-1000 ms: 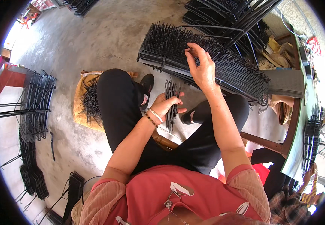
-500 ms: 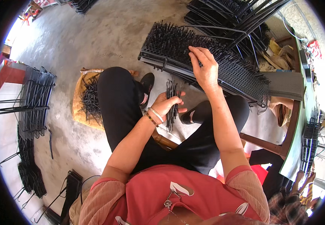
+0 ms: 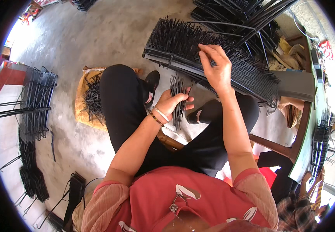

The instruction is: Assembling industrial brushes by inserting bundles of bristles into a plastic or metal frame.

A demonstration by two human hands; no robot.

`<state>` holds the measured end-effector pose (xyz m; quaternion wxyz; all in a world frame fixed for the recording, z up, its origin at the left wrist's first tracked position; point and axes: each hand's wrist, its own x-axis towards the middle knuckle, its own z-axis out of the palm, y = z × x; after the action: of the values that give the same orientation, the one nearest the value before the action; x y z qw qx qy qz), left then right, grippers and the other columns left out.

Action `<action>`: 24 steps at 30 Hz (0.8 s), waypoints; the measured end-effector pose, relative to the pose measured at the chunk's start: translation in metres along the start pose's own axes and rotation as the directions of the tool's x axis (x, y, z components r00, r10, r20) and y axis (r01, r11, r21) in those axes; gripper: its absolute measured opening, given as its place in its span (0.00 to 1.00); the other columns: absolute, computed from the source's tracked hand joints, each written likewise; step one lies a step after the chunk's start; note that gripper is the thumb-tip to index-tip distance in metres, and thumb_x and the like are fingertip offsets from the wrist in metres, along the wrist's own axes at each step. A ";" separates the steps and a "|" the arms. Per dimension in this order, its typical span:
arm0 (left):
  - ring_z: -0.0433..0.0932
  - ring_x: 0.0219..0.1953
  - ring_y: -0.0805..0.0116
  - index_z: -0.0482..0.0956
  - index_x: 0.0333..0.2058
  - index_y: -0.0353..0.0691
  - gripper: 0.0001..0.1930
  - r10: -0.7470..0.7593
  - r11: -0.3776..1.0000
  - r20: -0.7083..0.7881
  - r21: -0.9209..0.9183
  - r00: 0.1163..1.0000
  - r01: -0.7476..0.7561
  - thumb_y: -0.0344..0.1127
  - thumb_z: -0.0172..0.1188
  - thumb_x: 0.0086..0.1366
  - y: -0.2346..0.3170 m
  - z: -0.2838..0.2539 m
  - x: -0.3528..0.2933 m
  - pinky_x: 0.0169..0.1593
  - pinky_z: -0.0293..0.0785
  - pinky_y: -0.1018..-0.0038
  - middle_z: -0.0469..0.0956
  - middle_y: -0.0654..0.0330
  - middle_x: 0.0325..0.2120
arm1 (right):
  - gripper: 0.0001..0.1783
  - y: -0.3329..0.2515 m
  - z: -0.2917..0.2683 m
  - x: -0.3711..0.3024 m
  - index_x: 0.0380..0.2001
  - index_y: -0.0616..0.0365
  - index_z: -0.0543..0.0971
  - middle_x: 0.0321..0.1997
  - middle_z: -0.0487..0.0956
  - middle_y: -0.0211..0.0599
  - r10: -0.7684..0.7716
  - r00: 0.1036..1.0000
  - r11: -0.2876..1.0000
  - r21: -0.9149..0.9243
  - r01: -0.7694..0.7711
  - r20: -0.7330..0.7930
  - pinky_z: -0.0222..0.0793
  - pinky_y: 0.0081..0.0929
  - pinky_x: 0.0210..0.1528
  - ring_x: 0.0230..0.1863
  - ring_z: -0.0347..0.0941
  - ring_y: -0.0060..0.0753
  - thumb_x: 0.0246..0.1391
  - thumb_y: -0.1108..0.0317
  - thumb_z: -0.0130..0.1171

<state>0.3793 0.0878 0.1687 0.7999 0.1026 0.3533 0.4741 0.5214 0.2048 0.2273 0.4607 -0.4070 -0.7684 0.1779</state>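
Note:
My left hand (image 3: pixel 170 103), with bracelets at its wrist, is closed round an upright bundle of thin black strips (image 3: pixel 177 116) between my knees. One strip juts out at a slant near the thumb. My right hand (image 3: pixel 217 67) is raised over a black perforated metal rack (image 3: pixel 248 75), its fingertips drawn together at the edge of the standing strips. Whatever lies between those fingertips is too small and dark to make out. Dense rows of upright black strips (image 3: pixel 179 34) fill the rack's left and far part, while bare holes show along its near right part.
A yellow sack (image 3: pixel 83 118) with loose black strips (image 3: pixel 92 98) lies on the floor left of my knee. More black racks (image 3: pixel 233 15) are stacked beyond the work, others (image 3: pixel 38 104) stand at the left. A wooden-framed table (image 3: pixel 303 135) is at right, with another person's plaid sleeve (image 3: pixel 297 214) nearby.
My right hand has shifted slightly right and down along the rack. A single strip now slants out from the bundle in my left hand. The view has tilted a little.

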 end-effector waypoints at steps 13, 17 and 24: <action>0.77 0.40 0.65 0.74 0.42 0.32 0.11 0.075 0.995 0.106 0.053 0.992 -0.081 0.27 0.54 0.60 0.004 0.013 -0.002 0.41 0.80 0.65 0.75 0.57 0.40 | 0.13 0.003 -0.012 -0.040 0.35 0.65 0.81 0.28 0.79 0.32 0.430 0.640 0.688 0.227 -0.689 0.637 0.66 0.17 0.28 0.25 0.69 0.16 0.53 0.65 0.62; 0.77 0.39 0.65 0.74 0.41 0.32 0.10 0.050 0.988 0.096 0.141 0.994 -0.063 0.27 0.54 0.60 -0.001 0.011 -0.001 0.41 0.80 0.65 0.74 0.57 0.41 | 0.12 -0.005 -0.013 -0.036 0.34 0.65 0.82 0.27 0.79 0.31 0.510 0.536 0.642 0.117 -0.758 0.672 0.67 0.16 0.28 0.25 0.70 0.16 0.52 0.66 0.62; 0.77 0.37 0.67 0.74 0.43 0.32 0.12 0.008 0.996 0.049 0.090 0.999 -0.012 0.27 0.57 0.60 0.001 0.014 0.000 0.38 0.80 0.68 0.75 0.59 0.37 | 0.11 0.002 -0.012 -0.039 0.34 0.64 0.80 0.25 0.77 0.28 0.558 0.565 0.561 0.225 -0.797 0.608 0.64 0.15 0.28 0.25 0.69 0.16 0.51 0.67 0.61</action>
<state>0.3884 0.0911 0.1793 0.8003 0.1517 0.3544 0.4592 0.5425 0.1742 0.2102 0.2346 -0.4956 -0.5582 0.6227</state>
